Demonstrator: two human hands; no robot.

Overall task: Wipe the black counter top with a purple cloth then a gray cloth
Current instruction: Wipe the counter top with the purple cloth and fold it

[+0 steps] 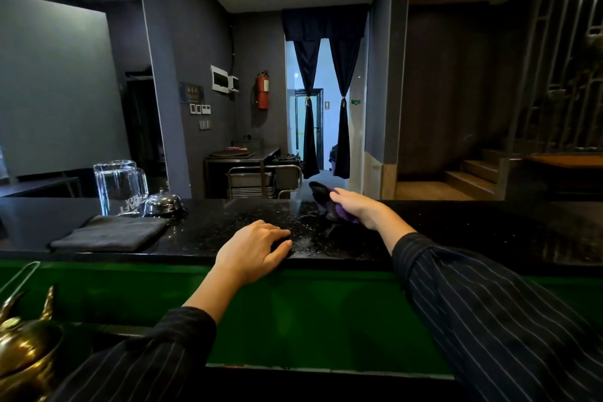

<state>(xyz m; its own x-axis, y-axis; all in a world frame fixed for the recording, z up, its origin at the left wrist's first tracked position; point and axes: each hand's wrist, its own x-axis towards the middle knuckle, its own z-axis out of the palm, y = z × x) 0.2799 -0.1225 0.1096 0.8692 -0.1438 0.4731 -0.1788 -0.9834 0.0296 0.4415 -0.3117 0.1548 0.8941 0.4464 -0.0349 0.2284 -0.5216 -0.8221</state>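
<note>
– Striped sleeves nearest, plus a brass ornament at near left. Left hand?
– Palm down on the near edge of the black counter top, fingers loosely bent, gripping nothing visible. Likely planted there as a brace for the lean across.
– And the right hand?
– Farther out and to the right, closed around a bunched purple cloth, loose end poking up toward the far edge. Bunched rather than spread flat, so probably better for scrubbing one patch than for long sweeps.
– Touching the stone?
– Hard to tell; low over it at least, with a reflection right beneath. Pale specks or wet streaks between the two hands, reason enough for working that spot.
– Gray cloth?
– Folded flat on the counter at left, well apart from both hands, just in front of glass mugs and a metal bell. Parked within reach for the second pass, presumably.
– Stage, then?
– Purple pass under way, by the look of it; gray pass not yet begun.
</note>
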